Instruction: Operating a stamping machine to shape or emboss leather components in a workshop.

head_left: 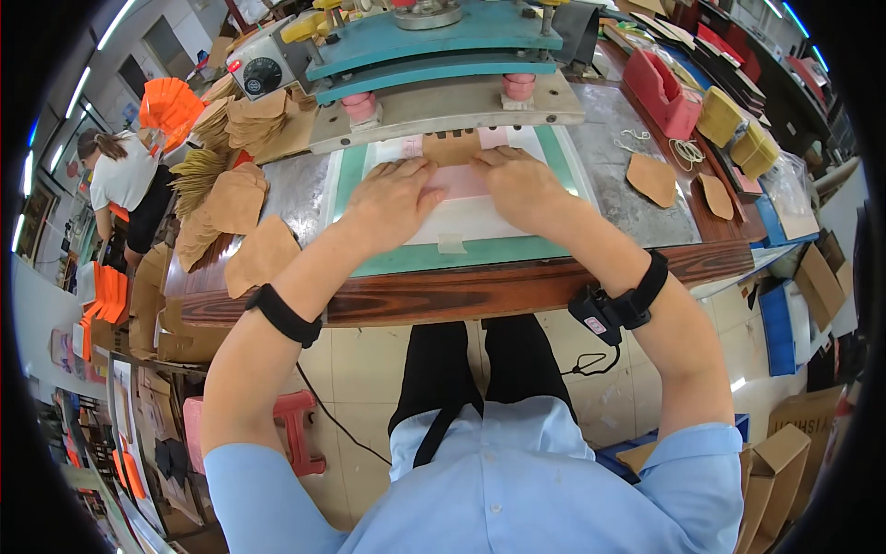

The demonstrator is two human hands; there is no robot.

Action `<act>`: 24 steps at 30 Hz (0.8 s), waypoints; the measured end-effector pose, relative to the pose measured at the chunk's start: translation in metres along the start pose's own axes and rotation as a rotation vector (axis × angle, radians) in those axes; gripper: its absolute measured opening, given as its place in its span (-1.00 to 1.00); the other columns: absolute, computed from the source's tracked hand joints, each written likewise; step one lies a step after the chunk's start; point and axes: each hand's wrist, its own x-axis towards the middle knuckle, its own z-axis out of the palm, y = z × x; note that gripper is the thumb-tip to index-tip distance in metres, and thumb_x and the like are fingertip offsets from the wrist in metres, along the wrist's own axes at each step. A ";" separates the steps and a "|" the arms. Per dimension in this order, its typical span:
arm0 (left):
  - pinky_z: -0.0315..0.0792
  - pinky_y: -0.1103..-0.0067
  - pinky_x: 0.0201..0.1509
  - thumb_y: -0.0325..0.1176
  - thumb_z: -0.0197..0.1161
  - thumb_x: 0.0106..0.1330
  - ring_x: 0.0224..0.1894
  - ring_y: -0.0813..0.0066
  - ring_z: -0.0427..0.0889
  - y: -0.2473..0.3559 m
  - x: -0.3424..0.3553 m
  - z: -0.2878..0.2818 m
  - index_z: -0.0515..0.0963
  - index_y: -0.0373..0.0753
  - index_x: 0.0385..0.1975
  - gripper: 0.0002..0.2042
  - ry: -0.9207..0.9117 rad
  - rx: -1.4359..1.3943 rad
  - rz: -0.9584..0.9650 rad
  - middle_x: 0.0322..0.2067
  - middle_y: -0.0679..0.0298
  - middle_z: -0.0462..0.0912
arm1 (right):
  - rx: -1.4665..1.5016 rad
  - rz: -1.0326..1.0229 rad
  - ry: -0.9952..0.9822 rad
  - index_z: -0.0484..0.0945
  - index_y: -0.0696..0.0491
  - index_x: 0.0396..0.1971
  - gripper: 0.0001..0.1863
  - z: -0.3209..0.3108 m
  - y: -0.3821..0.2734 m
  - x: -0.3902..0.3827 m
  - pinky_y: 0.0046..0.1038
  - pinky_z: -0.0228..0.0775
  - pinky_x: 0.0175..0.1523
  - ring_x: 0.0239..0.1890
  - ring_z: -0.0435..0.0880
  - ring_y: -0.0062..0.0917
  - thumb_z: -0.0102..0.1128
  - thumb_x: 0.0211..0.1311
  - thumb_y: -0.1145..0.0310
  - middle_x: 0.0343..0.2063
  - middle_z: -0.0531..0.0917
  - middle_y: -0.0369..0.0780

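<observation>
Under the press, a tan leather-like piece (450, 148) with dark marks along its far edge lies on the work bed. A pink sheet (461, 182) is just nearer to me, over a white sheet (461, 226) on a green mat (406, 259). My left hand (392, 196) rests with fingers stretched toward the tan piece's left edge, thumb apart on the pink sheet. From the right, my right hand (521, 187) lays its fingertips at the piece's other edge; its thumb is hidden. Neither hand visibly grips anything.
Beyond my hands stands a press (443, 46) with a teal plate. Stacked tan pieces (221, 203) crowd the table's left; two loose ones (652, 179) lie right, near a red bin (660, 92) and yellow blocks (757, 148). Another person (138, 189) works far left.
</observation>
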 end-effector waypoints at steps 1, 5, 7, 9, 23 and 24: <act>0.20 0.38 0.22 -0.08 -0.06 0.34 0.16 0.09 0.32 0.001 0.001 0.000 0.37 -0.32 0.07 -0.53 -0.006 0.008 -0.004 0.15 0.03 0.32 | -0.048 -0.016 0.032 0.51 0.21 -0.20 -0.72 0.005 0.000 -0.001 -0.39 0.30 0.10 -0.02 0.49 -0.34 -0.05 0.08 0.48 -0.17 0.55 -0.13; 0.20 0.37 0.23 -0.10 -0.04 0.33 0.17 0.09 0.30 -0.004 -0.002 0.006 0.35 -0.34 0.08 -0.54 0.050 -0.020 -0.016 0.14 0.01 0.32 | -0.026 0.000 0.016 0.46 0.23 -0.11 -0.66 0.001 -0.003 -0.003 -0.38 0.28 0.12 0.01 0.48 -0.33 -0.06 0.08 0.50 -0.11 0.54 -0.11; 0.20 0.36 0.22 -0.14 0.00 0.32 0.17 0.09 0.29 -0.004 -0.013 0.006 0.36 -0.35 0.06 -0.56 0.155 0.008 0.006 0.12 0.00 0.34 | 0.067 0.019 -0.009 0.40 0.27 -0.02 -0.58 -0.012 -0.007 -0.008 -0.34 0.25 0.18 0.06 0.45 -0.26 -0.08 0.05 0.56 -0.03 0.51 -0.06; 0.26 0.37 0.17 -0.19 0.04 0.31 0.11 0.08 0.36 0.029 -0.026 -0.022 0.37 -0.34 0.03 -0.60 0.208 0.013 0.059 0.04 0.01 0.40 | 0.181 -0.046 0.170 0.39 0.23 0.00 -0.58 -0.029 -0.016 -0.031 -0.33 0.25 0.17 0.05 0.46 -0.25 -0.10 0.07 0.57 -0.03 0.51 -0.06; 0.42 0.49 0.01 -0.17 -0.08 0.37 -0.13 0.38 0.57 0.055 -0.165 0.144 0.47 -0.25 -0.09 -0.67 -0.304 -1.833 -0.728 -0.16 0.22 0.59 | 2.397 0.736 0.142 0.43 0.02 -0.03 -0.66 0.121 -0.016 -0.180 -0.51 0.34 0.05 -0.05 0.50 -0.57 0.03 0.27 0.18 -0.10 0.55 -0.32; 0.42 0.47 0.03 -0.16 -0.15 0.39 -0.10 0.36 0.56 0.048 -0.159 0.139 0.45 -0.25 -0.07 -0.65 -0.082 -2.138 -0.782 -0.14 0.24 0.58 | 2.437 0.784 0.294 0.41 0.01 -0.01 -0.63 0.119 -0.018 -0.170 -0.49 0.31 0.08 -0.01 0.47 -0.55 0.01 0.27 0.15 -0.08 0.53 -0.33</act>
